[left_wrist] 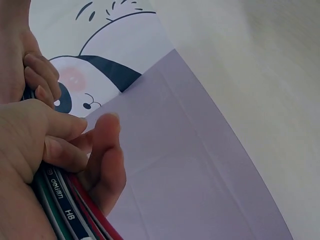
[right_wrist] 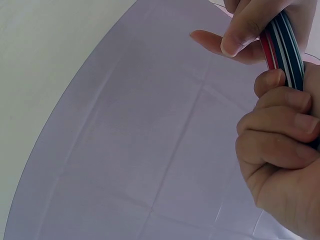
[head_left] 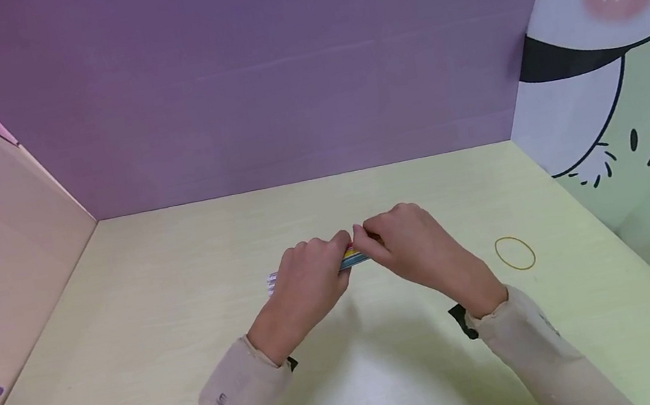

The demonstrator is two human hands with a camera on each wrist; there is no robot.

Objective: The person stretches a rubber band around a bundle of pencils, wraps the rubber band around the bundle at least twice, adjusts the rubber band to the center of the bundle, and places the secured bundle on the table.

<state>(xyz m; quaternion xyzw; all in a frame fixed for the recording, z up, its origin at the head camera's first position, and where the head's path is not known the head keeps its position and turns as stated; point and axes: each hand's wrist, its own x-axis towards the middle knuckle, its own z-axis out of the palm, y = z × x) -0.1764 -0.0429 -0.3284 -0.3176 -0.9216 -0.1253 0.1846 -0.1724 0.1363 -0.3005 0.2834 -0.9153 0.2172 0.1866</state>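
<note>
A bundle of pencils (head_left: 352,259) is held above the table, lying across between both hands. My left hand (head_left: 307,273) grips it near the left end, where a few pale tips stick out. Around the right end curl the fingers of my right hand (head_left: 412,245), close beside the left thumb. In the left wrist view the pencils (left_wrist: 65,205) show green, dark blue and red sides, one printed HB. The right wrist view has the striped pencils (right_wrist: 284,52) passing from one hand into the other. Most of the bundle is hidden by the hands.
A yellow rubber band (head_left: 520,269) lies on the pale table (head_left: 128,336) to the right of the hands. A purple panel (head_left: 279,81) stands at the back, with printed side panels left and right.
</note>
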